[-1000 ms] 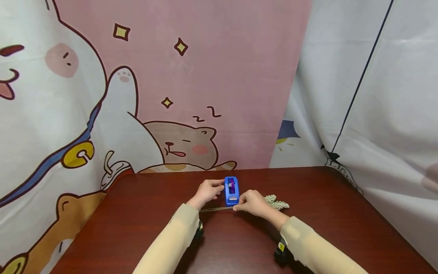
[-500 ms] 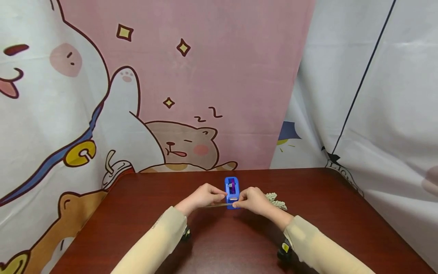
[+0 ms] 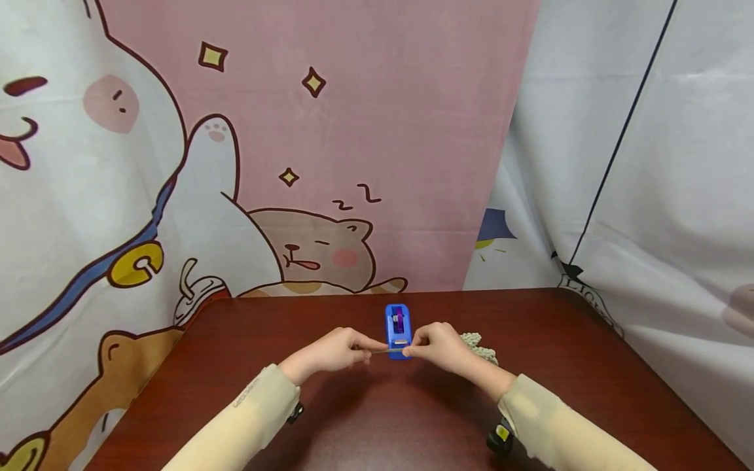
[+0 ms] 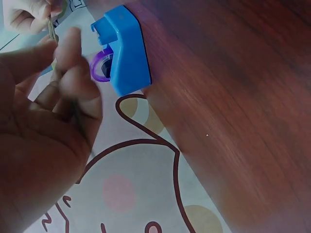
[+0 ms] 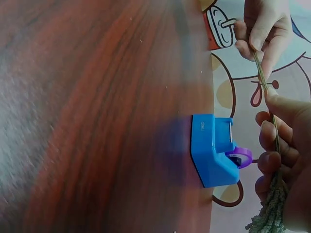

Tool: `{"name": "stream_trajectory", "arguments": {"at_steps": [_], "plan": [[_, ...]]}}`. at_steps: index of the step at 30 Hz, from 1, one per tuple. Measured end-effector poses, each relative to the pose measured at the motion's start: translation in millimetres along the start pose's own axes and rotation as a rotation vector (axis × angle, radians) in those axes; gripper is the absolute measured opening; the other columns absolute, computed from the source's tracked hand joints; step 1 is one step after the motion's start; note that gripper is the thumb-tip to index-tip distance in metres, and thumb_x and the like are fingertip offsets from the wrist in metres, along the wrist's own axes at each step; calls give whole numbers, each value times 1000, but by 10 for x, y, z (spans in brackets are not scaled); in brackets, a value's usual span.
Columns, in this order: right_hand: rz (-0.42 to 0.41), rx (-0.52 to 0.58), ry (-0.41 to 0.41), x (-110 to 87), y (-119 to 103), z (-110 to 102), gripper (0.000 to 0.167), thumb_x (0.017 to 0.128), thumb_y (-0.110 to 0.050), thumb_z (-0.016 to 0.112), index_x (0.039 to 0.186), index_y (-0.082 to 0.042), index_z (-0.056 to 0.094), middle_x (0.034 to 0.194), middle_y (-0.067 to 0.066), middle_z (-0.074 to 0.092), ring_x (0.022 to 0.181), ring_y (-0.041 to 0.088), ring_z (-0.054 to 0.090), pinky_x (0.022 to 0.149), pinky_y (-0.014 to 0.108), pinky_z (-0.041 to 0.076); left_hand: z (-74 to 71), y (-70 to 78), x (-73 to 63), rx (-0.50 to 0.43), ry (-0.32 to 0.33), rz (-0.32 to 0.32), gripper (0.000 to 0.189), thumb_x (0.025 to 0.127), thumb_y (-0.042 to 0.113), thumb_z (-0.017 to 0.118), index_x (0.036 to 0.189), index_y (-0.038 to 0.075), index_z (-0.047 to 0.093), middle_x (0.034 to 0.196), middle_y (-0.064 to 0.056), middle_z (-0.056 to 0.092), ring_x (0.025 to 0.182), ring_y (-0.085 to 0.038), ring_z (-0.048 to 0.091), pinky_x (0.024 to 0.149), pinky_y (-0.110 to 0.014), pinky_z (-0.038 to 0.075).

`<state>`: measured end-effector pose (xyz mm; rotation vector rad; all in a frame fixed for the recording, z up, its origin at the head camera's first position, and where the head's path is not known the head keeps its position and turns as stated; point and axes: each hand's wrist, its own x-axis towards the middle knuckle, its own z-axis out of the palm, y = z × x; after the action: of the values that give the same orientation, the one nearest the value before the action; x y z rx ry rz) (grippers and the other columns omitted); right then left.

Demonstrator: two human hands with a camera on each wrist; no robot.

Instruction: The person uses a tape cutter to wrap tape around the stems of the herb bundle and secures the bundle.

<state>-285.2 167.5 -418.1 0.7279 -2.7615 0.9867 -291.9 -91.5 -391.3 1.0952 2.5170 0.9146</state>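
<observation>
A bunch of dried flowers has thin stems (image 5: 261,73) and bumpy pale green heads (image 5: 272,208). My right hand (image 3: 438,347) grips it, thumb on the stems and fingers curled round them, with the heads (image 3: 480,347) showing behind the hand. On the left, my left hand (image 3: 332,350) pinches the stems near their far end between thumb and fingers. Just beyond the stems stands a blue tape dispenser (image 3: 398,335) with a purple tape core (image 4: 101,64). Seen from the head, the stems cross in front of its near end.
Beneath everything is a dark red-brown wooden table (image 3: 247,333). A cartoon-printed pink and white cloth (image 3: 436,163) hangs along its back edge, and a white cloth (image 3: 665,196) hangs on the right.
My left hand has left the dispenser's left side, come nearer and leftward, and taken hold of the stems. The right hand still grips the bunch, having shifted only a little.
</observation>
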Motion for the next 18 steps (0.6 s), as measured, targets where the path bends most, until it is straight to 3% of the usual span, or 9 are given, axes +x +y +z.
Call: {"name": "stream_trajectory", "arguments": {"at_steps": [3,10,13,18], "plan": [[-18,10,5,-17,-16,22,23,81,-31,78,65,-20,66,57,-15,52,53,2,40,46,22,34,21,-18,-28,40,24,19,35,94,4,58,124,18,69,80,3,69,58,-6,44,52,-22,37],[-34,23,-1,-23,-37,31,12,82,-22,78,76,-15,70,62,-14,58,56,2,48,48,22,41,57,-25,-50,46,68,29,40,91,-5,54,122,15,70,83,3,66,65,-6,53,51,-22,39],[-57,29,9,-22,-42,15,17,81,-19,79,83,-10,66,64,-12,58,56,3,50,49,23,42,66,-24,-49,46,78,30,39,91,-5,55,121,14,70,87,6,66,64,-6,52,50,-22,38],[-117,7,0,-20,-53,3,23,82,-17,78,93,-9,60,65,-11,56,55,2,47,49,23,40,85,-35,-62,54,86,29,40,91,-7,54,122,13,70,79,-9,66,57,-5,43,50,-21,35]]}}
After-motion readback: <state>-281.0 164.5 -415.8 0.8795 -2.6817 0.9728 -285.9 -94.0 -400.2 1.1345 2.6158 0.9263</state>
